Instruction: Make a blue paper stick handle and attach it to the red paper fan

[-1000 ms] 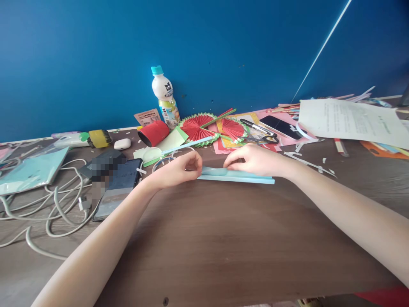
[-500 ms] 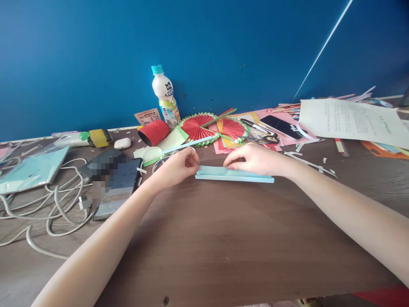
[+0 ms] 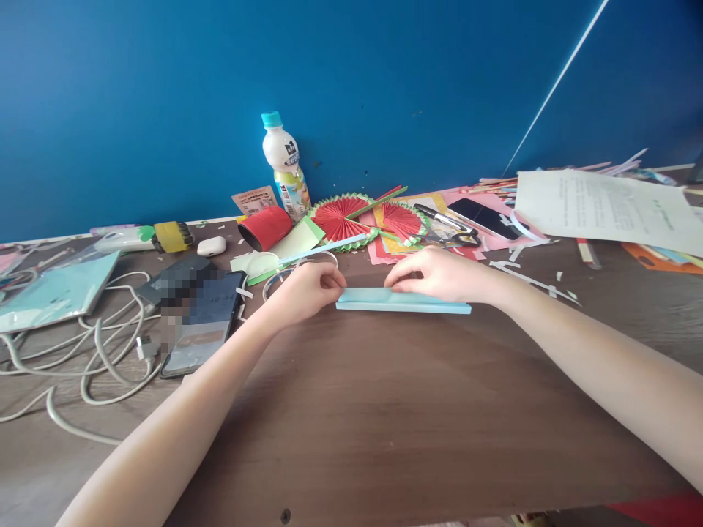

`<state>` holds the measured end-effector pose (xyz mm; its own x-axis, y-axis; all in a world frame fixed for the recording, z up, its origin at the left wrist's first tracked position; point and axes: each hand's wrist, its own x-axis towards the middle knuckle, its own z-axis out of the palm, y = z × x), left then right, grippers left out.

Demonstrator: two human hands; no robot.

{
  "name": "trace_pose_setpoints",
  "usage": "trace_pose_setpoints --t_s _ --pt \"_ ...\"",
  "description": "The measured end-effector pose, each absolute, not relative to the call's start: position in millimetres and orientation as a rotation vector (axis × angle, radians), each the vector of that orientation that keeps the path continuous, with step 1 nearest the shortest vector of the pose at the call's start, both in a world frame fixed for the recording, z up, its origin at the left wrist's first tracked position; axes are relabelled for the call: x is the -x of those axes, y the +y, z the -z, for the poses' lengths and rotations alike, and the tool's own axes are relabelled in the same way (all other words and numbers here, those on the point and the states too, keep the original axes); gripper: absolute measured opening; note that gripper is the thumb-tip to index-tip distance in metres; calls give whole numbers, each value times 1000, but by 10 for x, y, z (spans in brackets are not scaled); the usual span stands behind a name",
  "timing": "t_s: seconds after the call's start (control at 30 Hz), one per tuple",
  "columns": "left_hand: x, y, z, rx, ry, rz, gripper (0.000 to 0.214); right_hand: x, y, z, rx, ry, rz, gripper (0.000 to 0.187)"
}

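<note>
A narrow strip of folded light-blue paper [image 3: 403, 301] lies crosswise on the brown table, its long folds facing me. My left hand [image 3: 313, 291] is closed at the paper's left end, thumb and fingertips pinching its corner. Over the right half, my right hand [image 3: 431, 277] bends its fingers down onto the back edge of the paper, thumb and fingers gripping it. Parts of the right fingertips are hidden behind the folded edge. Just beyond the hands rest red-and-green pleated paper fans [image 3: 343, 223] and a pair of scissors [image 3: 458, 236].
A drink bottle [image 3: 285, 168] stands against the blue wall, near a red cup-like roll [image 3: 266, 228]. To the left lie a phone [image 3: 209, 326], looped white cables [image 3: 99, 366] and an earbud case [image 3: 211, 246]. At right are a dark phone [image 3: 483, 218], paper scraps and a printed sheet [image 3: 598, 208].
My left hand has shifted slightly, its fingertips settling lower at the paper's left corner. My right hand and the folded paper look almost unmoved.
</note>
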<state>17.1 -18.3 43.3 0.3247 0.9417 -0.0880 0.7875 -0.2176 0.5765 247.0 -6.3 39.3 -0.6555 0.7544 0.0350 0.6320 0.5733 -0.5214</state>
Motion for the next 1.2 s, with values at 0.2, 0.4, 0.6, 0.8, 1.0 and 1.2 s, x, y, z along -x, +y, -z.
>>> trace_pose_setpoints --t_s 0.2,0.4,0.6,0.8,1.0,1.2 --pt "-189 -193 -432 -2037 1539 -370 12 -2469 -72 -396 1160 -2564 -704 21" --pt "-195 -197 -427 -2083 1559 -357 13 -2472 -55 -383 1158 -2578 -687 22" --pt "-157 -155 -403 -2306 1505 -371 16 -2509 -19 -372 1182 -2550 -741 21" --pt "-119 -147 -461 -2171 1335 -283 18 -2552 10 -361 1193 -2514 -839 21" --pt "-32 -95 -477 -2112 1248 -240 18 -2556 29 -324 1170 -2515 -878 22" --pt "53 -37 -451 -2068 1202 -278 23 -2555 41 -319 1189 -2526 -864 20"
